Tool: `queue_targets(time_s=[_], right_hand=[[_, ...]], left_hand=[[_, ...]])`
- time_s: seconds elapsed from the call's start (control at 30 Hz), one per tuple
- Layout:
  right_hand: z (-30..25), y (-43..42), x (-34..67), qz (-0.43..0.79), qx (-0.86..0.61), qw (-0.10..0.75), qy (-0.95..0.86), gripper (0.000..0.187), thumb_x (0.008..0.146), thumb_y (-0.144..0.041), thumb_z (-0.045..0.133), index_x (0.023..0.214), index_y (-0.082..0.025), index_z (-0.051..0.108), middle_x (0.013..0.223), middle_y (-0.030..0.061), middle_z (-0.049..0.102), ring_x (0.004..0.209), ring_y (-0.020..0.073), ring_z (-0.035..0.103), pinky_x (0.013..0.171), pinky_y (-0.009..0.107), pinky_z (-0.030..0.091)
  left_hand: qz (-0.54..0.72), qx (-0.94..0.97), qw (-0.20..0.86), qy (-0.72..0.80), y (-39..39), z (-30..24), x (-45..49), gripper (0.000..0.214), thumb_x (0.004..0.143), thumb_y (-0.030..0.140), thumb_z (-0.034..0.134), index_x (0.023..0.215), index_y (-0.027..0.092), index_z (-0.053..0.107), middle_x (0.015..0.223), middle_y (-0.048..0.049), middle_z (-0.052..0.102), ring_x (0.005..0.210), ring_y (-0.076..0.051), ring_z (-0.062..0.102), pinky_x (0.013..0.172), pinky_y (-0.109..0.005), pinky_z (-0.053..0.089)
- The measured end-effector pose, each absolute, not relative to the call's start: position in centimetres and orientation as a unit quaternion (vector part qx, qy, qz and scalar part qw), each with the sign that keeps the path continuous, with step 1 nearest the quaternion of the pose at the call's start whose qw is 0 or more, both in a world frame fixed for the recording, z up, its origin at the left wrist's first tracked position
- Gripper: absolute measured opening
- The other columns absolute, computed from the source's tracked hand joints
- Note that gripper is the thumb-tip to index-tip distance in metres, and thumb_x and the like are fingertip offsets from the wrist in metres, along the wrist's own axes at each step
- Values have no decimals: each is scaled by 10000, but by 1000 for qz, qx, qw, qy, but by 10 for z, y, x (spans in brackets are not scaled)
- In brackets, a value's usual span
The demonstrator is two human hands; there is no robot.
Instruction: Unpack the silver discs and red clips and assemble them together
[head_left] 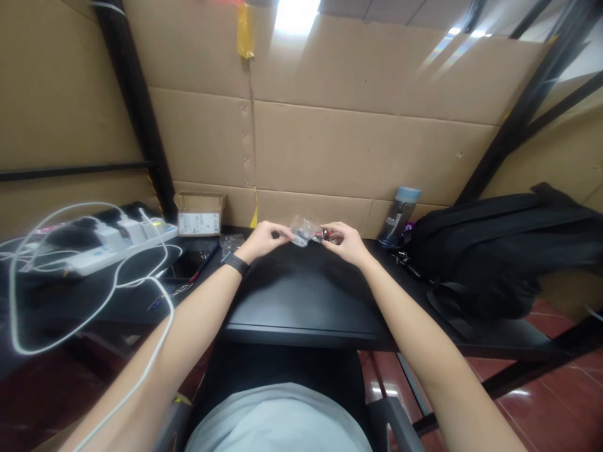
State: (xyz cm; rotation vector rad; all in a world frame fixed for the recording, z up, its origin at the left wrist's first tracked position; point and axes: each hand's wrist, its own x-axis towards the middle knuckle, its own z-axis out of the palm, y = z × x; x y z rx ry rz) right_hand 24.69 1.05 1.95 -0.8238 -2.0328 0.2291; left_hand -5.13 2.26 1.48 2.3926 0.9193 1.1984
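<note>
Both of my hands meet over the far half of the black tabletop point(292, 295). A small clear plastic bag point(301, 232) stretches between them, crinkled and shiny. My left hand point(269, 238), with a dark watch band on the wrist, pinches the bag's left side between thumb and fingers. Between the closed fingertips of my right hand point(347, 242) is a small red-and-dark item point(325, 235) at the bag's right end. Its exact kind is too small to make out, and I cannot tell whether it lies inside or outside the bag.
At left are a white power strip point(122, 248) with looping white cables, a dark tray point(191, 260) and a small open cardboard box point(200, 215). One cable crosses my left forearm. A bottle point(399, 216) and black backpack point(490, 251) stand right. Cardboard panels point(330, 144) wall the back.
</note>
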Motion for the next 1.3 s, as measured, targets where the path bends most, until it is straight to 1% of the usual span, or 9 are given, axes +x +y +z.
queue_targets(time_s=[0.13,0.23,0.4,0.57,0.77,0.87,1.07,1.2,1.3], right_hand=[[18,17,258,83,-370,427,-821,432,778,-302,777,1198,-211,741,1125,100,713,713,153,673,703,312,591],[18,16,258,76,-383,400,-829,467,750,-296,802,1205,-215,741,1048,81,739,674,144,647,700,308,572],[23,4,246,108,-376,385,-836,490,741,-327,808,1209,-200,740,922,49,758,665,147,647,697,291,549],[28,-3,239,138,-364,390,-834,465,737,-355,822,1171,-204,752,982,57,771,663,145,657,659,269,539],[22,3,248,197,-365,236,-879,368,691,-363,853,1019,-202,804,844,29,771,695,169,695,657,261,545],[15,7,249,217,-378,202,-877,387,670,-374,863,1009,-197,812,791,23,765,684,172,690,638,258,537],[8,9,241,226,-366,195,-882,445,634,-375,893,1032,-201,799,796,14,766,716,169,676,659,249,508],[3,11,236,241,-377,220,-867,410,628,-407,895,945,-170,785,772,21,754,680,160,657,629,245,484],[0,13,235,259,-392,209,-858,442,619,-419,901,949,-146,794,760,34,750,700,178,677,654,262,508]], left_hand=[[257,908,158,292,27,1,-43,333,763,94,552,876,253,822,1018,-10,802,1203,-214,667,1088,-322,458],[243,901,122,337,25,-3,-37,493,729,25,463,963,264,825,1033,-2,798,1091,-187,707,1030,-287,490],[266,914,101,288,11,-3,-20,348,885,173,526,1106,240,787,1132,-38,771,1059,-198,703,1002,-282,489],[234,941,98,226,4,-13,-7,334,883,313,669,1206,280,745,1170,-64,743,1092,-233,690,999,-313,488],[201,946,65,246,4,-14,-6,325,920,315,626,1227,268,721,1196,-80,704,1088,-231,673,985,-311,487],[209,940,54,264,2,-11,-6,278,952,249,555,1164,261,734,1161,-72,701,1057,-215,672,969,-306,489],[247,927,37,280,3,-16,-1,171,938,230,574,1033,242,716,1056,-59,695,984,-206,671,903,-298,504],[271,920,86,270,7,-18,-2,124,939,261,588,1012,220,680,1055,-56,692,940,-190,685,873,-296,520],[264,905,159,294,12,-21,-7,326,875,332,692,1163,200,620,1181,-99,690,1019,-226,698,871,-328,541]])
